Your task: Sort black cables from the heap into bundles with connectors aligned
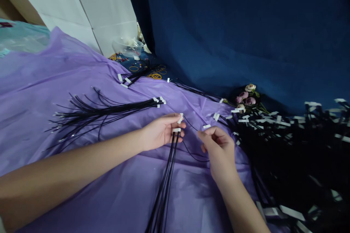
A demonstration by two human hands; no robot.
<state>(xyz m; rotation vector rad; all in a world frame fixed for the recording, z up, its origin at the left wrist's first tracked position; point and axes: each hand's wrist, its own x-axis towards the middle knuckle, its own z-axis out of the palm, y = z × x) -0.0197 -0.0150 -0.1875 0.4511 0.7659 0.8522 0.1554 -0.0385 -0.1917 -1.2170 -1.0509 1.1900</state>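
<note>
My left hand (162, 131) is closed in a pinch on the white-tagged ends of a bunch of thin black cords (163, 185) that run down toward me over the purple sheet (68, 80). My right hand (218, 149) is curled close beside it, fingertips pinching a single black cord with a white tag (206, 126) at its end. That cord loops down between the two hands.
A fanned bundle of black cords (104, 113) with white tags lies at the left. A big heap of tagged cords (295, 145) fills the right. Small fabric roses (247, 96) lie by the dark blue backdrop (246, 29). A clear bowl (128, 46) stands at the back.
</note>
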